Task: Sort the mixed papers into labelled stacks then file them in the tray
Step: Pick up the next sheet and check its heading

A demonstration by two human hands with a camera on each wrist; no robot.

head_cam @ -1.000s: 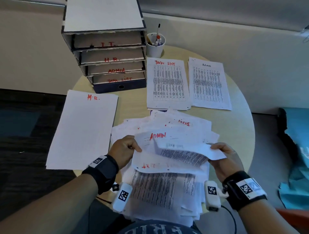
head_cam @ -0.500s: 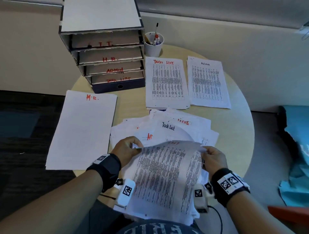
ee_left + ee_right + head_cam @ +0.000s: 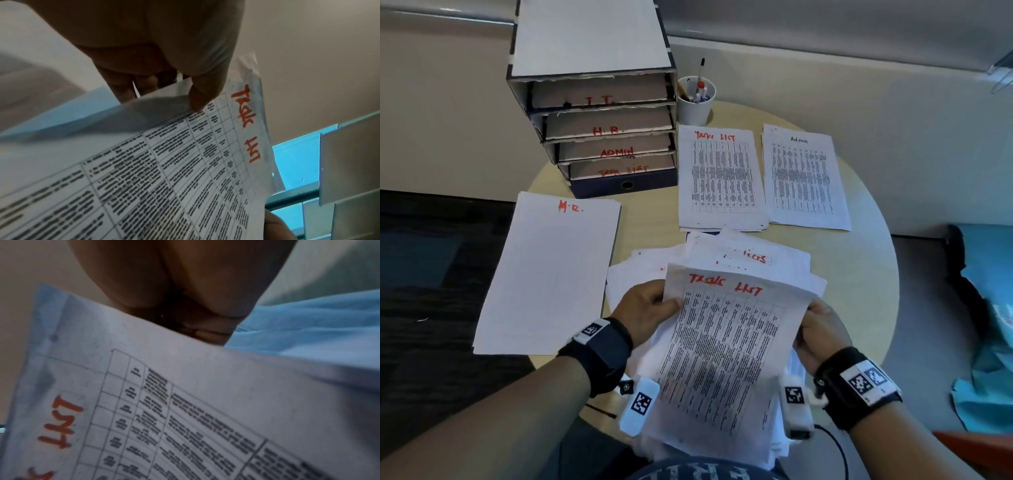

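A printed sheet headed "TASK LIST" in red [image 3: 726, 346] [image 3: 185, 162] [image 3: 185, 410] is held up over the mixed paper pile [image 3: 722, 253]. My left hand [image 3: 645, 310] [image 3: 193, 97] pinches its left edge near the top, thumb on the printed face. My right hand [image 3: 816, 330] [image 3: 205, 331] grips the right edge, fingers curled behind it. Sorted stacks lie on the round table [image 3: 859, 274]: "H.R." [image 3: 551, 270] at left, "TASK LIST" [image 3: 720, 178] and "Admin" [image 3: 804, 178] at the back. The labelled tray [image 3: 599, 113] stands at the back left.
A white cup of pens [image 3: 695, 99] stands right of the tray. The H.R. stack overhangs the table's left edge above dark floor [image 3: 431, 274]. Blue fabric [image 3: 989, 325] lies beyond the table on the right. A wall runs behind.
A folded sheet held over the pile has been turned over and opened flat. It now faces me, its red "TASK LIST" heading showing, with both hands at its upper side edges.
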